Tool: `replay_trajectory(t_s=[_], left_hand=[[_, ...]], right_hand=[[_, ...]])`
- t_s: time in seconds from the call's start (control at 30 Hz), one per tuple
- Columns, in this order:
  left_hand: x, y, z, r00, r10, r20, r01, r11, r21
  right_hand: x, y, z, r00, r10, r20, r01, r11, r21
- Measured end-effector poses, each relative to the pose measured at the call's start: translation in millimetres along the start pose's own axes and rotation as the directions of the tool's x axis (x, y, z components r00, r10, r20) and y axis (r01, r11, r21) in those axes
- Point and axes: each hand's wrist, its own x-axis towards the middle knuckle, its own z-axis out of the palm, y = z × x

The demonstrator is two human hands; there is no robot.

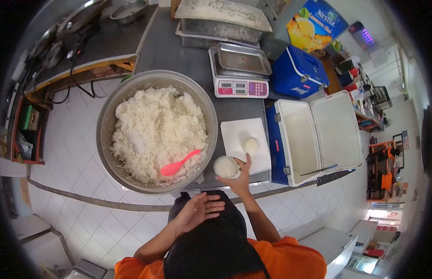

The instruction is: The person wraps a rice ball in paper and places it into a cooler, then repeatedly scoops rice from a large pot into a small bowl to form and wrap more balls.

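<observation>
From above, a person in orange sleeves (290, 256) and a black apron (209, 242) stands at a dark desk (239, 109). The right hand (239, 180) holds a small round container of rice (226, 168) just past the desk's near edge, beside a wide metal pot (105, 125) heaped with cooked rice (155, 121); its fingers are clamped around the container's right and near sides, with one finger standing away from it. The left hand (199, 211) is empty above the apron, palm showing, fingers stretched out and close together. The container looks light and thin-walled, likely to flex if squeezed and perhaps slippery with moisture; the sides below the rim seem the best hold, kept level because the rice looks soft and loose. A second rice container (250, 144) sits on a flat white sheet or board (233, 132). A pink spoon (178, 163) lies on the rice in the pot. Behind the white surface is a digital scale (241, 88), its figures too small to read; to the right are an open cooler (274, 156) and a closed blue cooler (297, 72) with an illegible label. A blue and yellow poster (313, 25) appears to read "Nestea" and "Lemon Tea".
</observation>
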Motion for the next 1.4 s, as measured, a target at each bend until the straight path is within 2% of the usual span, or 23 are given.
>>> replay_trajectory(t_s=[0.03, 0.1, 0.13, 0.2, 0.23, 0.3, 0.33, 0.4, 0.43, 0.47, 0.5, 0.53, 0.6, 0.63, 0.67, 0.7, 0.77, 0.8, 0.97, 1.23, 1.27, 1.33, 1.4], left_hand=[[9, -6, -2, 1.0, -0.01, -0.009, 0.01, 1.0, 0.003], [35, -15, -7, 0.999, 0.028, -0.029, -0.022, 0.978, 0.206], [49, -18, -8, 0.999, 0.025, -0.04, -0.016, 0.978, 0.206], [76, -22, -12, 0.989, 0.084, -0.119, -0.033, 0.925, 0.378], [92, -23, -16, 0.988, 0.08, -0.132, -0.024, 0.925, 0.38], [128, -31, -27, 0.942, 0.196, -0.272, -0.027, 0.853, 0.522], [148, -37, -35, 0.94, 0.184, -0.286, -0.013, 0.861, 0.509], [186, -49, -45, 0.818, 0.456, -0.352, -0.001, 0.612, 0.791], [202, -54, -42, 0.813, 0.451, -0.369, 0.011, 0.621, 0.784], [218, -57, -36, 0.743, 0.602, -0.294, -0.08, 0.516, 0.853], [231, -57, -30, 0.655, 0.729, -0.199, -0.154, 0.387, 0.909], [241, -53, -23, 0.654, 0.727, -0.207, -0.141, 0.386, 0.912], [260, -45, -8, 0.647, 0.755, -0.105, 0.007, 0.132, 0.991], [269, -44, -7, 0.647, 0.755, -0.109, 0.012, 0.133, 0.991], [276, -42, -8, 0.652, 0.757, 0.033, 0.013, -0.055, 0.998], [282, -41, -8, 0.658, 0.733, 0.172, 0.014, -0.24, 0.971], [291, -39, -9, 0.685, 0.711, 0.156, 0.054, -0.264, 0.963], [293, -39, -8, 0.706, 0.692, 0.153, 0.067, -0.28, 0.958], [298, -39, -1, 0.735, 0.676, 0.057, 0.187, -0.283, 0.941], [289, -23, 27, 0.746, 0.657, -0.108, 0.332, -0.226, 0.916], [289, -24, 26, 0.744, 0.659, -0.108, 0.331, -0.222, 0.917], [289, -28, 18, 0.715, 0.699, 0.02, 0.364, -0.397, 0.842], [295, -30, -10, 0.697, 0.716, 0.042, 0.332, -0.373, 0.867]], right_hand=[[7, 33, 9, 0.999, 0.034, 0.035, -0.036, 0.998, 0.056], [25, 80, 29, 0.972, -0.178, 0.152, 0.227, 0.873, -0.432], [31, 81, 36, 0.973, -0.172, 0.152, 0.222, 0.878, -0.424], [38, 77, 39, 0.99, 0.011, 0.139, -0.012, 1.0, 0.01], [42, 74, 27, 0.99, 0.017, 0.139, -0.02, 1.0, 0.022], [44, 69, -12, 0.962, -0.222, 0.158, 0.255, 0.937, -0.237], [44, 65, -42, 0.959, -0.254, 0.123, 0.275, 0.942, -0.193], [52, 83, -103, 0.979, -0.192, 0.064, 0.196, 0.978, -0.075], [56, 88, -133, 0.999, -0.041, 0.036, 0.047, 0.984, -0.174], [65, 102, -161, 0.997, -0.032, 0.067, 0.047, 0.967, -0.251], [76, 125, -185, 0.972, -0.029, 0.234, 0.114, 0.927, -0.359], [86, 146, -197, 0.929, -0.033, 0.368, 0.183, 0.906, -0.382], [104, 176, -204, 0.868, -0.028, 0.495, 0.251, 0.886, -0.391], [114, 185, -201, 0.788, -0.045, 0.614, 0.361, 0.842, -0.401], [121, 192, -198, 0.689, -0.053, 0.723, 0.471, 0.791, -0.391], [124, 198, -195, 0.685, -0.056, 0.726, 0.473, 0.792, -0.386], [133, 209, -190, 0.612, -0.074, 0.787, 0.547, 0.758, -0.355], [138, 207, -190, 0.582, 0.028, 0.813, 0.498, 0.778, -0.383], [153, 194, -200, 0.522, 0.003, 0.853, 0.445, 0.852, -0.275], [152, 200, -200, 0.573, 0.072, 0.817, 0.308, 0.904, -0.296], [151, 200, -201, 0.58, 0.086, 0.81, 0.294, 0.905, -0.307], [149, 202, -201, 0.578, 0.097, 0.811, 0.288, 0.905, -0.313], [150, 203, -201, 0.583, 0.123, 0.803, 0.241, 0.918, -0.316]])
